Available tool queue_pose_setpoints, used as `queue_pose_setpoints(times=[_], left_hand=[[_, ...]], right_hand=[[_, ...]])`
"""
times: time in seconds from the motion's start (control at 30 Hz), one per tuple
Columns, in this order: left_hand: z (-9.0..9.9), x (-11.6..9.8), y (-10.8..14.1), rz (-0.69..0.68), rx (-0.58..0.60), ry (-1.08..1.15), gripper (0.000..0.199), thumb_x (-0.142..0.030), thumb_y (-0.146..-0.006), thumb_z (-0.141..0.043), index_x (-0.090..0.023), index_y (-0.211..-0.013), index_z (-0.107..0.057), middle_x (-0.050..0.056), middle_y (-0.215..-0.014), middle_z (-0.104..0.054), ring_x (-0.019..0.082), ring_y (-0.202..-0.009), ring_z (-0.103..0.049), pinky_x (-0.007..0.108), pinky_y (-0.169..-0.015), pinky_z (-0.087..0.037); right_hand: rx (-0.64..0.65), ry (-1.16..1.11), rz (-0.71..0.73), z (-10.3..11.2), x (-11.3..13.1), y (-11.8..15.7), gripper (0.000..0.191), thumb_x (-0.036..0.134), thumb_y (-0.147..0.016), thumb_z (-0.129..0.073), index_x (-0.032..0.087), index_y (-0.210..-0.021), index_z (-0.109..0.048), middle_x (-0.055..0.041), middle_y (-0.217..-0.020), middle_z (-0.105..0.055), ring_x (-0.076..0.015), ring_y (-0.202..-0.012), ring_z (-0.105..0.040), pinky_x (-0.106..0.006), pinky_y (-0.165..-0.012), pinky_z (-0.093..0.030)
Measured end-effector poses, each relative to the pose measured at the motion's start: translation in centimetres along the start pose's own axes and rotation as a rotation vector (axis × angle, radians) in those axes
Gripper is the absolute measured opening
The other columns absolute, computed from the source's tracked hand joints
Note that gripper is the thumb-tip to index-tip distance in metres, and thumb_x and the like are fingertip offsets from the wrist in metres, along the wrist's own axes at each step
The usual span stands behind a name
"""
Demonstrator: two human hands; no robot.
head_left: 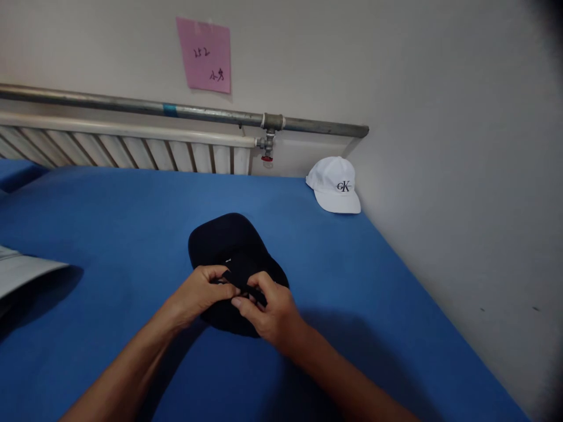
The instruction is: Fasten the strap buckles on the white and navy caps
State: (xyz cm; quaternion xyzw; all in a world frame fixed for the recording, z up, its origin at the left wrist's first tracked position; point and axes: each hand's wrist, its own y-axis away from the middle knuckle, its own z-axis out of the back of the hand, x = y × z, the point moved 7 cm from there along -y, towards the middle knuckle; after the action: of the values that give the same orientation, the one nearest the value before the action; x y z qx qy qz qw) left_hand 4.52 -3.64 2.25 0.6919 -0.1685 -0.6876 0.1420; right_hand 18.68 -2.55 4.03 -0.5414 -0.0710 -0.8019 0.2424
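Observation:
A black cap [229, 237] lies on the blue surface [132, 234], its brim pointing away to the upper left. My left hand [206, 290] pinches a dark strap at the cap's near part between thumb and fingers. Close beside it, my right hand [268, 305] grips the same strap area, its thumb almost touching the left thumb. Some fingertips of both hands are hidden behind the black fabric. A small light mark shows on the cap just above the hands.
A white cap [334, 179] with black letters sits at the back right corner by the wall. At the left edge is a pale, partly cut-off object [26, 272]. Behind the surface run a radiator [167, 153] and a metal pipe [211, 114], below a pink note [204, 55].

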Motion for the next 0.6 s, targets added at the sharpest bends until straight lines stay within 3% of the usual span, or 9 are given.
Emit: queue_pose_setpoints(times=[0.1,0.27,0.47,0.6], left_hand=[[-0.2,-0.1,0.0,-0.005,0.025,-0.022,0.017,-0.028,-0.061,-0.079,-0.016,-0.067,-0.068,-0.002,-0.064,-0.064,0.012,-0.060,-0.055,0.025,-0.060,-0.041],[0.2,-0.2,0.2,0.019,0.014,-0.089,0.020,-0.033,-0.063,-0.081,-0.017,-0.064,-0.068,-0.005,-0.055,-0.057,0.008,-0.052,-0.046,0.022,-0.054,-0.033],[1.2,-0.6,0.2,-0.014,0.016,0.044,0.014,-0.031,-0.065,-0.079,-0.021,-0.073,-0.076,0.001,-0.073,-0.072,0.015,-0.070,-0.061,0.028,-0.070,-0.045],[1.7,-1.1,0.2,-0.076,0.039,0.049,0.014,-0.033,-0.065,-0.080,-0.022,-0.074,-0.077,0.002,-0.077,-0.073,0.016,-0.075,-0.062,0.029,-0.076,-0.046]], right_hand=[[-0.006,0.003,-0.033,0.1,-0.1,-0.1,0.018,0.032,-0.079,-0.067,0.021,-0.083,-0.054,0.0017,-0.070,-0.058,-0.0118,-0.059,-0.054,-0.023,-0.054,-0.043],[-0.028,0.044,0.047,0.8,0.7,-0.3,0.005,0.025,-0.083,-0.057,0.021,-0.085,-0.058,0.0035,-0.063,-0.054,-0.0109,-0.055,-0.048,-0.024,-0.054,-0.040],[0.054,-0.216,-0.045,1.7,0.8,-0.5,0.019,0.032,-0.092,-0.049,0.021,-0.086,-0.063,0.0024,-0.065,-0.055,-0.0112,-0.062,-0.053,-0.024,-0.060,-0.042],[0.138,-0.262,-0.096,1.7,0.2,-0.5,0.029,0.034,-0.097,-0.040,0.019,-0.109,-0.061,0.0047,-0.059,-0.050,-0.0109,-0.056,-0.048,-0.024,-0.057,-0.040]])
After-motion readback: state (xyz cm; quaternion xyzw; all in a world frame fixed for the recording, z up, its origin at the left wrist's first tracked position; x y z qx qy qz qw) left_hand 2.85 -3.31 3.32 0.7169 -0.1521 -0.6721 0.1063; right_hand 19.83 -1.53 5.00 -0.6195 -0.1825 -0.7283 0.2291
